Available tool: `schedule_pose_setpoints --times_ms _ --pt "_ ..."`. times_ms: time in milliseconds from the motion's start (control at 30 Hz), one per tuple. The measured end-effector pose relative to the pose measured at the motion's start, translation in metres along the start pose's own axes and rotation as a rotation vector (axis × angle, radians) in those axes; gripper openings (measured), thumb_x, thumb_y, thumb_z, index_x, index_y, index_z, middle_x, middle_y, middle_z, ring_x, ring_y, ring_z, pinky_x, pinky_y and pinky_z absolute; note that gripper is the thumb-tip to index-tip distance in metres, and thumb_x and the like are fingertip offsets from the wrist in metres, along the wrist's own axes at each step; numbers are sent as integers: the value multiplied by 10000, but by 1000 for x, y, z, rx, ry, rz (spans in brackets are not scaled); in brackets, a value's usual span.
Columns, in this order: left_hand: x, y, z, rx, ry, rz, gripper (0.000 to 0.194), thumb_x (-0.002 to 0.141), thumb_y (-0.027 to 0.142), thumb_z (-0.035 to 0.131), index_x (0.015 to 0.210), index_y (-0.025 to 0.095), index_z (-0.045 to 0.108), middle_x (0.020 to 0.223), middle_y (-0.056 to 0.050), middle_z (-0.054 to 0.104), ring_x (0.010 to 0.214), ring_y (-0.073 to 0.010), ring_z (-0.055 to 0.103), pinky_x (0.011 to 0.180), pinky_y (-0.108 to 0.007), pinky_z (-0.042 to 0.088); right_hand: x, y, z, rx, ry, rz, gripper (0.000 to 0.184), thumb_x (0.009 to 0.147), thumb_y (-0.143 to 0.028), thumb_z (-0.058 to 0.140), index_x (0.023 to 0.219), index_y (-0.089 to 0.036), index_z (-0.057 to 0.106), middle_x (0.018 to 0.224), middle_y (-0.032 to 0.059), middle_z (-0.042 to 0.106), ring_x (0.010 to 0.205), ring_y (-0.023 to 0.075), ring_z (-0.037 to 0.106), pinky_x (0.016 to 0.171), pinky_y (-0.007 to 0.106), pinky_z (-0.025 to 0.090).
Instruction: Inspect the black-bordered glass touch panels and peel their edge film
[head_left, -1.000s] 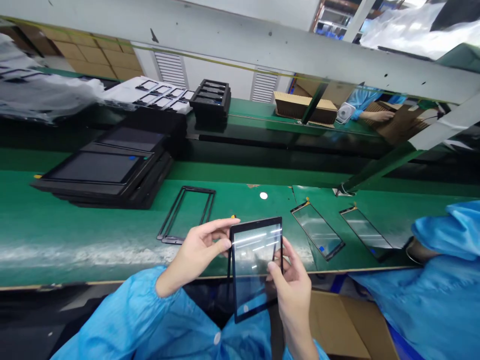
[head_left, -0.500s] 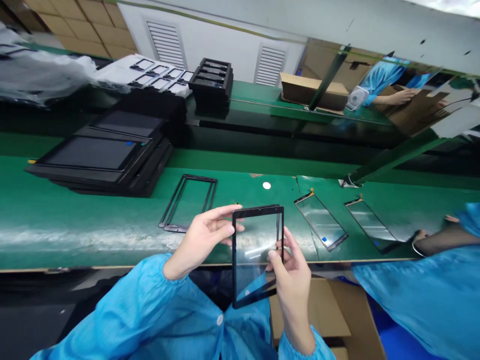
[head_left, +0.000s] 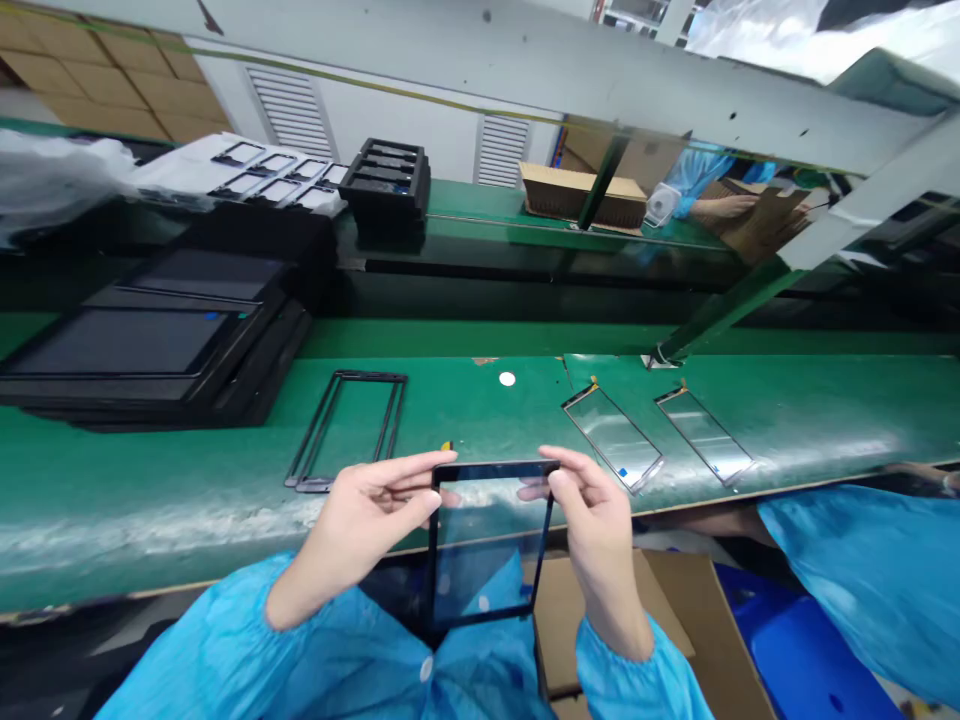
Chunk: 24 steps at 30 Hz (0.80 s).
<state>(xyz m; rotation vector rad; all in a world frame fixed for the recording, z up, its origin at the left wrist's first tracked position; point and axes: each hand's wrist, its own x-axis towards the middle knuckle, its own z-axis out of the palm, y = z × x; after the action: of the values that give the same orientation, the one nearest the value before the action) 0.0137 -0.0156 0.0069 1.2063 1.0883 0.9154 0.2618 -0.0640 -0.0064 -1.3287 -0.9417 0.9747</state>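
Observation:
Between my hands, over the bench's front edge, a black-bordered clear touch panel stands tilted toward me. My left hand pinches its upper left corner between thumb and fingers. At the upper right corner, my right hand grips it the same way. Whether a separate frame is joined to the panel's back, I cannot tell. Behind my left hand, empty black frames lie overlapped on the green bench. To the right lie two more glass panels, a nearer one and a farther one, each with a blue sticker.
A stack of black trays with screens stands at the left. On the back shelf are black trays and a cardboard box. A green post rises at the right, and a co-worker's blue sleeve is nearby.
My right hand has moved from the panel's right side up to its top right corner. The panel has tipped and now faces me more squarely. The co-worker's arm has drawn back from the farther glass panel.

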Motion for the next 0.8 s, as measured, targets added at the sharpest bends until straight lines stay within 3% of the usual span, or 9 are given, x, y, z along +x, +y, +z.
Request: schedule_pose_setpoints --times_ms 100,300,367,433,500,567,633,700,800 --pt "-2 -1 -1 26 -8 -12 448 816 440 909 1201 215 866 876 -104 869 812 -277 856 696 -261 698 -1 -5 5 67 20 4 218 923 -418 789 1007 -221 828 669 42 816 671 249 825 721 348 672" --pt "-4 0 -4 102 4 -40 445 843 519 869 1184 232 866 886 -95 870 786 -278 849 686 -283 699 -7 -9 10 104 66 8 235 896 -445 828 951 -217 825 679 51 824 583 239 809 625 325 676" --pt "-1 3 -2 230 -59 72 375 907 484 801 1189 244 858 1098 -114 864 919 -296 849 773 -319 704 -7 -8 13 100 46 24 253 892 -461 836 954 -216 827 701 58 833 591 238 812 635 325 683" --pt "1 9 1 448 -148 238 348 935 406 760 1252 281 832 1437 -106 741 1237 -335 758 1008 -398 650 -6 -6 17 102 -30 66 287 870 -485 856 963 -214 834 725 65 841 618 243 822 654 330 689" --pt "4 14 5 626 -280 337 477 936 334 748 1413 324 741 1584 -71 630 1407 -342 643 1153 -446 552 -5 -4 21 114 -143 133 337 812 -515 900 950 -213 842 743 69 847 649 253 831 670 334 690" --pt "6 18 9 652 -433 287 587 968 307 705 1547 341 616 1436 -67 745 1233 -303 754 1062 -413 606 -3 -2 17 118 -255 199 388 775 -559 917 940 -213 856 786 78 857 713 268 846 712 343 690" --pt "6 16 9 532 -501 133 532 1029 321 626 1559 321 579 1194 -54 839 918 -234 825 826 -318 659 -1 -1 3 74 -325 239 427 812 -620 870 944 -213 873 895 104 872 832 285 857 804 368 688" --pt "5 11 7 340 -405 -23 463 1057 373 592 1509 273 576 1124 -79 843 774 -203 808 635 -255 624 0 4 -18 9 -331 267 473 867 -667 800 945 -208 881 959 125 873 889 303 855 851 404 684" --pt "2 0 2 100 -183 -105 511 1024 449 662 1455 207 536 1138 -150 830 754 -220 805 539 -241 590 -2 17 -44 21 -213 323 495 858 -695 794 890 -206 862 785 118 852 746 329 843 737 442 697"
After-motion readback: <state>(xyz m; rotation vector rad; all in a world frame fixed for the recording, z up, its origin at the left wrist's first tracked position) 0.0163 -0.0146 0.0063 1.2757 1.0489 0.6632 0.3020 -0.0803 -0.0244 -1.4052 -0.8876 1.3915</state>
